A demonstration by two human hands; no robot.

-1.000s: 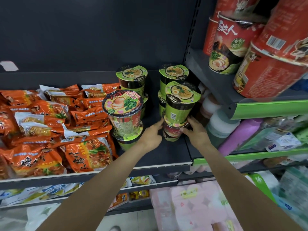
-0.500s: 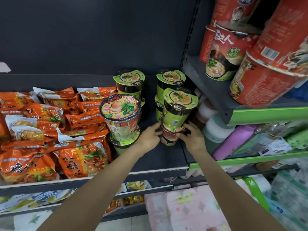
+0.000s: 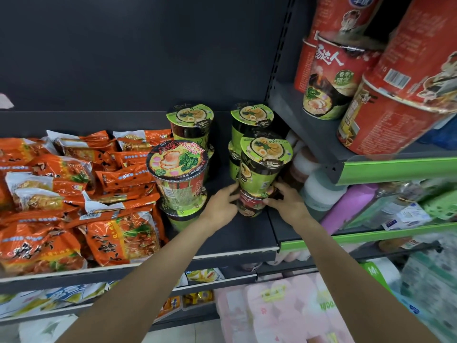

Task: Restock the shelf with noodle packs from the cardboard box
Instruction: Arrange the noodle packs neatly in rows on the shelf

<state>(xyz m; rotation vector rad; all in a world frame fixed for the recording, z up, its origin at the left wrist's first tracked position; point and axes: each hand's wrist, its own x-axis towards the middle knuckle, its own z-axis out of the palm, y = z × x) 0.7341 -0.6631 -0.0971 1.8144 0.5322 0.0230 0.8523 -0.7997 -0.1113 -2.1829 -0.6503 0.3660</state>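
Observation:
On the dark shelf point(image 3: 247, 241) stands a stack of two noodle cups: a green cup point(image 3: 262, 167) on top of a red-and-black cup point(image 3: 251, 205). My left hand point(image 3: 221, 205) grips the lower cup from the left and my right hand point(image 3: 288, 203) grips it from the right. Another stack with a pink-lidded cup point(image 3: 178, 167) stands just left of my left hand. Two more stacks of green-lidded cups point(image 3: 190, 117) stand behind. No cardboard box is in view.
Orange noodle packs point(image 3: 74, 194) fill the shelf's left part. Large red noodle bowls point(image 3: 385, 95) crowd the upper right shelf, whose green edge point(image 3: 400, 168) juts out close to the right arm. Bottles point(image 3: 321, 189) stand right of the cups. Pink packs point(image 3: 284, 310) lie below.
Both hands have stayed on the lower cup of the right stack. The view has dipped slightly, so the shelf sits higher in frame.

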